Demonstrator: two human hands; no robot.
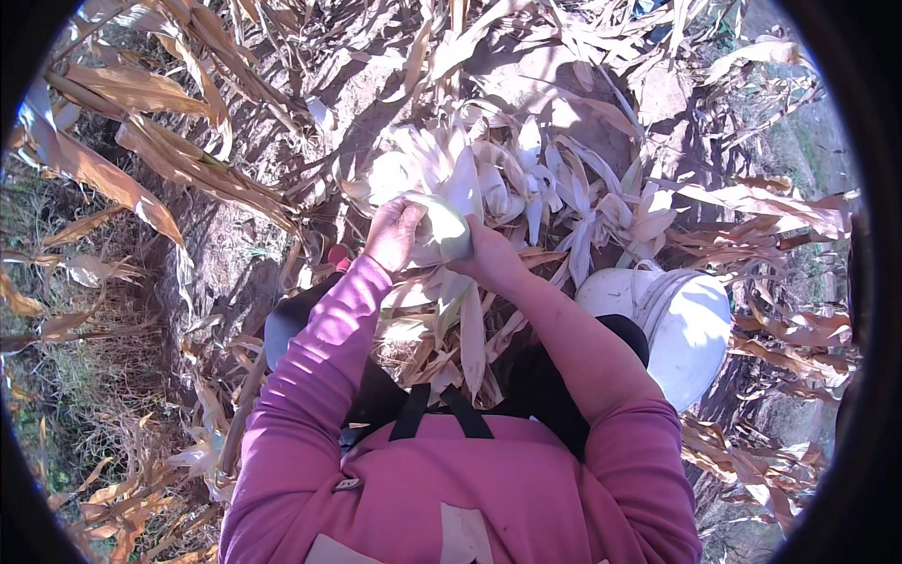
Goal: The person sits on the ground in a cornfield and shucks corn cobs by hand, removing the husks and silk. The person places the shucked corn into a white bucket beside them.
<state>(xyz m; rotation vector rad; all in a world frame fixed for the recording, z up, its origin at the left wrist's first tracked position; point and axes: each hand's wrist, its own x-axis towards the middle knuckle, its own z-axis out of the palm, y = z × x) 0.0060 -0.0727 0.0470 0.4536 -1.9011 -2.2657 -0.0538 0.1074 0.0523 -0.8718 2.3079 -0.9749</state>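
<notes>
Both hands are on one pale ear of corn in its husk (pixel 448 229), held over a heap of pulled husks. My left hand (pixel 394 229) pinches the husk at the ear's upper left. My right hand (pixel 491 259) is closed round its lower right end. Behind the hands lies a pile of pale, dry corn husks (pixel 507 180); whether cobs are still inside them cannot be told. More loose husk leaves (pixel 472 331) hang or lie below the hands, between the knees.
A white plastic bucket (pixel 687 331) lies tilted beside my right knee. Dry corn stalks (pixel 204 166) lean in from the left. Dry leaves (pixel 789 204) cover the ground at the right. A small red object (pixel 338 255) is near my left wrist.
</notes>
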